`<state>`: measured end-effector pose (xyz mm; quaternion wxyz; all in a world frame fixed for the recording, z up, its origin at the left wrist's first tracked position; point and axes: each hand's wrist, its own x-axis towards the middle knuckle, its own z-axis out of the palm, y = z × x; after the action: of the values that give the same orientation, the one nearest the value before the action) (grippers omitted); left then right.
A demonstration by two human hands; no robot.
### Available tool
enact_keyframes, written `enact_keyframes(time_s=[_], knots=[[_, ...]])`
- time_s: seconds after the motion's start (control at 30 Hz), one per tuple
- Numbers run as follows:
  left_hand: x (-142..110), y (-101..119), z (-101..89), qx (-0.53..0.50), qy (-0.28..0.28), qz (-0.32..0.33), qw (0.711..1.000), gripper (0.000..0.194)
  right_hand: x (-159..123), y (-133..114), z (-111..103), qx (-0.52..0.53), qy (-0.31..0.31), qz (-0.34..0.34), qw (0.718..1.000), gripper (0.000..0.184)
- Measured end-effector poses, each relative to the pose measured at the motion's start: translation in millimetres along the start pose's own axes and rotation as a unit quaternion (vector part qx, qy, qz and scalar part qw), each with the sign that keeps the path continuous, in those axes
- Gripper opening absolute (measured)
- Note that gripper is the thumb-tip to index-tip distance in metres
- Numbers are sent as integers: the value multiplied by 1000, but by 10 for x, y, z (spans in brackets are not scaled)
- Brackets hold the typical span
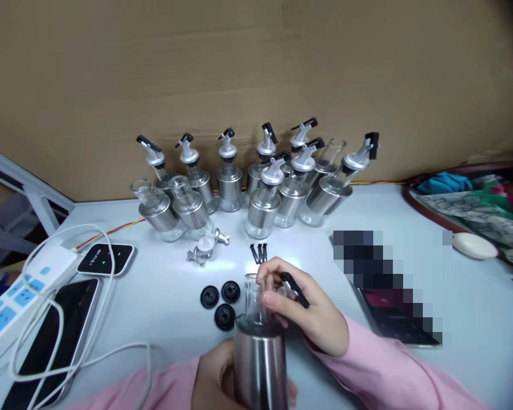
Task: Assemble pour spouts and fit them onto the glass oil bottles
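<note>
My left hand (216, 373) is wrapped round the steel-sleeved body of a glass oil bottle (260, 364), held upright close to me. At its bare glass neck is my right hand (314, 310), thumb and fingertips against the glass. A pour spout (294, 289) with a black lever is tucked in that hand; its lower part is hidden by the fingers. Just left of the neck lie three black rubber stoppers (224, 316). Beyond the hand are three small black levers (259, 253), and silver spout pieces (206, 245) lie further left.
Several bottles with spouts (229, 185) stand along the cardboard wall (239, 68); a few bottles (156, 215) have open necks. At left are a power strip (15, 302), looped white cable, a black device (68, 324) and a small router (106, 259). A partly pixelated phone-like object (393, 313) lies right.
</note>
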<state>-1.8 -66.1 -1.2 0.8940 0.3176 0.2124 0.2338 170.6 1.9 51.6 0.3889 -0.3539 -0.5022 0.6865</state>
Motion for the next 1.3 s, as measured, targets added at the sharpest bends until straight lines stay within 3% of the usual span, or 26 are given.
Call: enact_keyframes(time_s=[0.1, 0.2, 0.37, 0.47, 0.63, 0.9, 1.03, 1.17, 1.3], knots=[[6, 0, 40, -20, 51, 40, 998, 58, -27, 47, -11, 44, -2, -25, 999, 33], [11, 48, 64, 7, 52, 8, 999, 54, -18, 76, -48, 101, 0, -74, 992, 59], [28, 151, 59, 44, 50, -52, 996, 55, 93, 110, -71, 89, 104, -113, 984, 68], [35, 160, 60, 14, 67, -44, 997, 52, 146, 123, -85, 49, 172, -140, 974, 63], [23, 126, 48, -22, 66, -29, 997, 50, 141, 94, -126, -20, 219, -136, 966, 29], [69, 158, 54, -14, 91, -50, 995, 59, 132, 74, -96, -11, 267, -153, 951, 22], [49, 122, 52, -16, 111, -43, 993, 66, 113, 103, -70, 6, 219, -148, 964, 19], [19, 124, 33, -16, 59, -29, 998, 56, 57, 108, -37, 15, 115, -154, 981, 37], [5, 144, 33, -23, 45, 4, 999, 54, 16, 100, -15, -5, 63, -130, 989, 49]])
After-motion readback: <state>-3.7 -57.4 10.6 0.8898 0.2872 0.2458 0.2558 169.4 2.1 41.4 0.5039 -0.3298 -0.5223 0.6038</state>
